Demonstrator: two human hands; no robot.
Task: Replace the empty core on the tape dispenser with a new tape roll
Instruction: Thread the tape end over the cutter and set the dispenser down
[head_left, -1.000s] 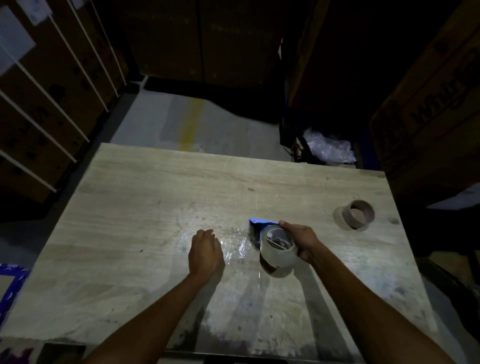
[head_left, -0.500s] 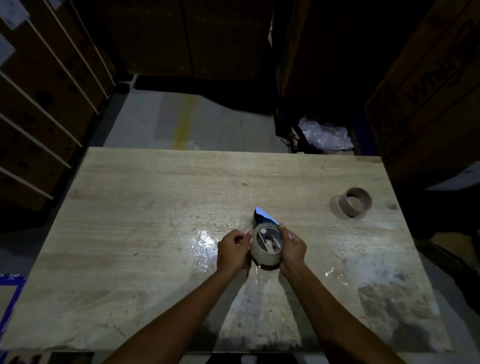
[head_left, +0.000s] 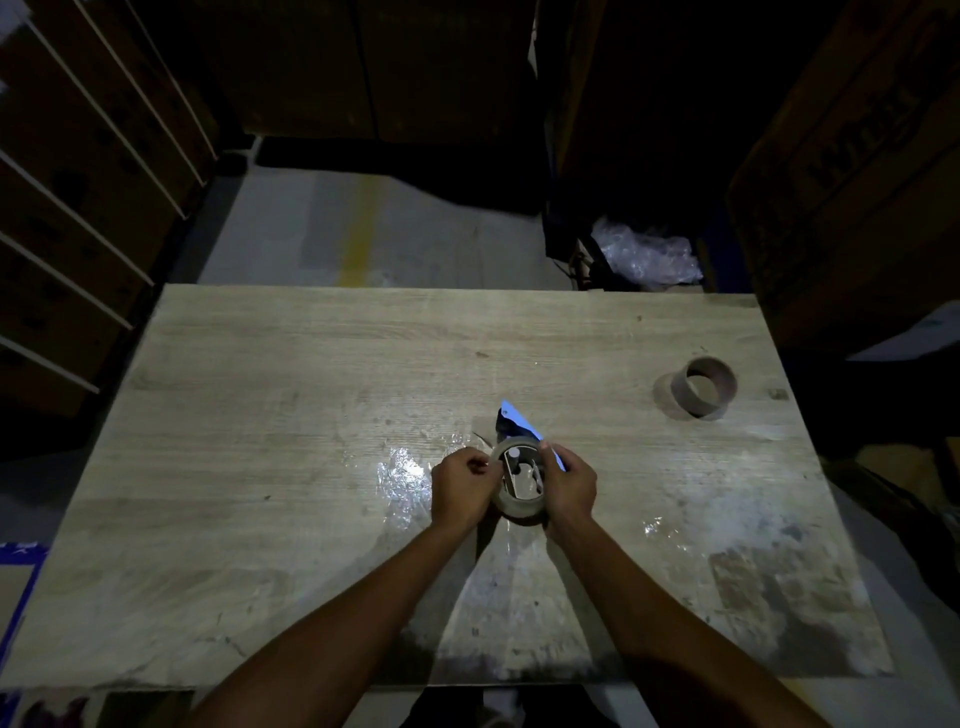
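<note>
A blue tape dispenser lies in the middle of the wooden table, and a clear tape roll sits around its hub. My right hand grips the roll's right side, over part of the dispenser. My left hand is at the roll's left rim, fingertips pinched against it; whether it holds a tape end I cannot tell. The empty brown core stands alone at the table's right side, far from both hands.
Shiny crumpled film lies flat on the table left of the roll. Cardboard boxes rise to the right, shelving to the left. A plastic bag sits beyond the far edge. The room is dim.
My left hand came off the table and moved right onto the roll's rim. The roll, held tilted in my right hand before, now sits down on the dispenser between both hands.
</note>
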